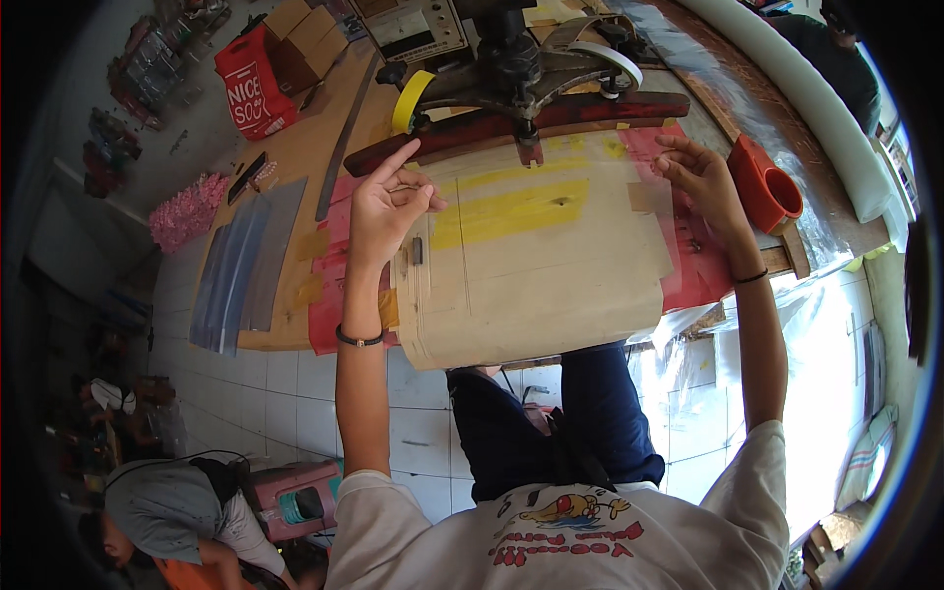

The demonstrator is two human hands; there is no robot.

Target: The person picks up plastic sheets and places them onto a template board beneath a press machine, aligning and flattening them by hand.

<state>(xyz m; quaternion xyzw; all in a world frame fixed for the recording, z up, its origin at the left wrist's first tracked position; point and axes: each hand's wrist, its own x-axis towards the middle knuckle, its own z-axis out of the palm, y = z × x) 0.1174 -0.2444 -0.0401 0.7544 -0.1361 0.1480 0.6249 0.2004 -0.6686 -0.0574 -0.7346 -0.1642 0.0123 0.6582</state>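
Note:
My left hand [391, 208] is raised over the left side of a beige work sheet [551, 295]. Its index finger points forward while the thumb and other fingers are pinched together. Over the right side, my right hand [700, 182] makes a similar pinch with the index finger stretched out. Whatever is between the fingertips, if anything, is too thin or clear to make out. Just beyond my hands lies a long dark red bar [629, 106] under a black metal press head [511, 59]. Yellow tape strips [521, 211] and a small grey piece [418, 251] lie on the sheet.
A yellow tape roll [411, 103] and a white ring [624, 67] sit on the press arms. An orange-red tape dispenser [767, 187] stands right. Clear bluish sheets [246, 265], a phone [247, 178] and a red bag [254, 88] lie left. Another person [177, 511] bends at lower left.

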